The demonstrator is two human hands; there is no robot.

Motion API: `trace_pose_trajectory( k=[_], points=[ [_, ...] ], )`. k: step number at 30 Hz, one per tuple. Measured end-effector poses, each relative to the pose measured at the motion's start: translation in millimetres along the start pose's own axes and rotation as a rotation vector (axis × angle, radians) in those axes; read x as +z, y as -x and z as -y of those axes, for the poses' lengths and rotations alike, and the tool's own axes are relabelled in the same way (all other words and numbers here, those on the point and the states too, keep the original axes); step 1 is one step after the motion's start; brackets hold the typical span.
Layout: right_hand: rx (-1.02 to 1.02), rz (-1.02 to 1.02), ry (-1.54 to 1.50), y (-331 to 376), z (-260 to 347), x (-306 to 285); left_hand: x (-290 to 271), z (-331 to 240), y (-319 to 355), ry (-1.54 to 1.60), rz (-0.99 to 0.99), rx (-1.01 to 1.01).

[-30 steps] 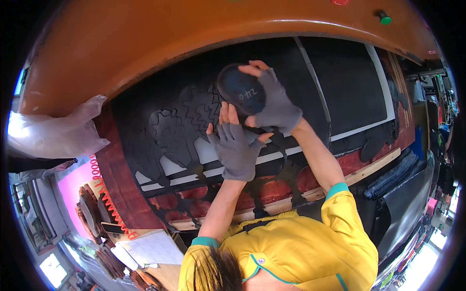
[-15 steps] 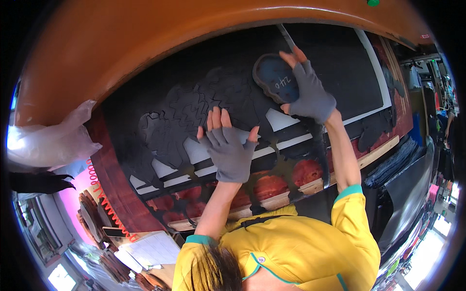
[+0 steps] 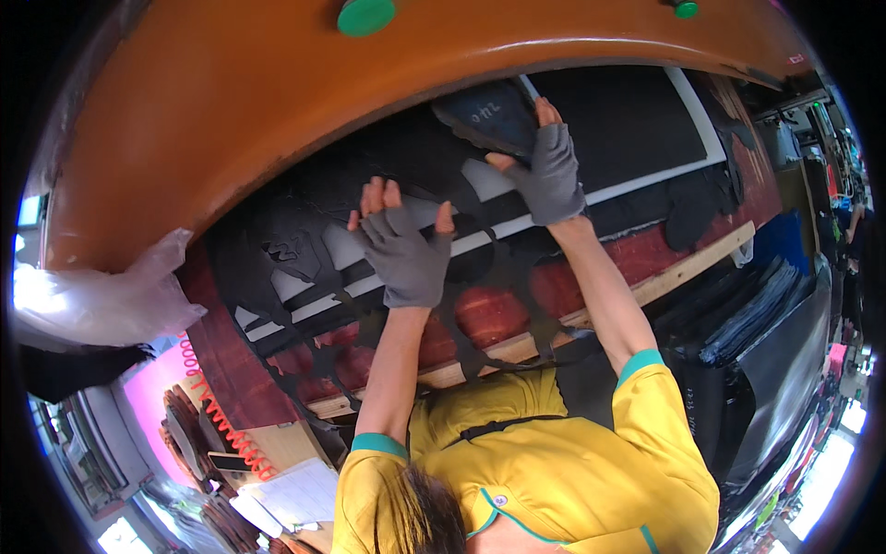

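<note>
My right hand [image 3: 549, 171], in a grey fingerless glove, grips the right and near edges of a cutting die [image 3: 489, 114]. The die is a dark blue, curved block with a thin rim, lying on black sheet material [image 3: 618, 115]; its far side is partly hidden by the machine head. To the left, my left hand [image 3: 403, 245], gloved the same way, rests palm down with fingers stretched over the cut-up part of the sheet, and holds nothing. Pale strips of backing [image 3: 480, 180] show through cut-out gaps around both hands.
A large orange machine head [image 3: 231, 102] with green buttons [image 3: 366, 16] overhangs the far side. Black scraps hang over the red board [image 3: 494, 319] and its wooden front rail [image 3: 664, 277]. Clear plastic [image 3: 111, 286] and a red coiled cable [image 3: 217, 406] are at left; stacked black sheets [image 3: 761, 309] at right.
My right hand and the die have moved left and farther away, closer to the machine head. The left hand has shifted slightly left. The view has tilted, showing more of the orange head.
</note>
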State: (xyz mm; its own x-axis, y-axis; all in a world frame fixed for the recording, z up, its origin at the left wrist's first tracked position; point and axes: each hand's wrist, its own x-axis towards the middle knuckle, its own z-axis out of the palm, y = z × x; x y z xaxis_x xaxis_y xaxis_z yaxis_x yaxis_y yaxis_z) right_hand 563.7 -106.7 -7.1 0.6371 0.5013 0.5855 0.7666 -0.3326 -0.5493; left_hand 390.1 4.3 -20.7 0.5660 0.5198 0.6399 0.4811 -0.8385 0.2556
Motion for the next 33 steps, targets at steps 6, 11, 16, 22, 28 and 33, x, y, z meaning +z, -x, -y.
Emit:
trace_pose_trajectory(
  k=[6,11,16,22,28,33],
  points=[
    [-0.171,-0.006,0.005,68,27,-30,-17,1,-116,-0.105,-0.388,0.252],
    [-0.313,0.41,0.125,99,29,-19,2,3,-211,-0.296,-0.381,0.558],
    [-0.299,0.381,0.07,75,18,6,3,5,-149,0.006,-0.23,0.33],
    [-0.367,0.354,0.076,71,13,7,-37,9,39,-0.069,0.234,0.109],
    [-0.365,0.419,0.094,72,14,10,-24,21,92,-0.103,0.416,-0.017],
    [-0.31,0.362,0.171,81,25,11,-21,14,86,-0.042,0.197,0.011]
  ],
)
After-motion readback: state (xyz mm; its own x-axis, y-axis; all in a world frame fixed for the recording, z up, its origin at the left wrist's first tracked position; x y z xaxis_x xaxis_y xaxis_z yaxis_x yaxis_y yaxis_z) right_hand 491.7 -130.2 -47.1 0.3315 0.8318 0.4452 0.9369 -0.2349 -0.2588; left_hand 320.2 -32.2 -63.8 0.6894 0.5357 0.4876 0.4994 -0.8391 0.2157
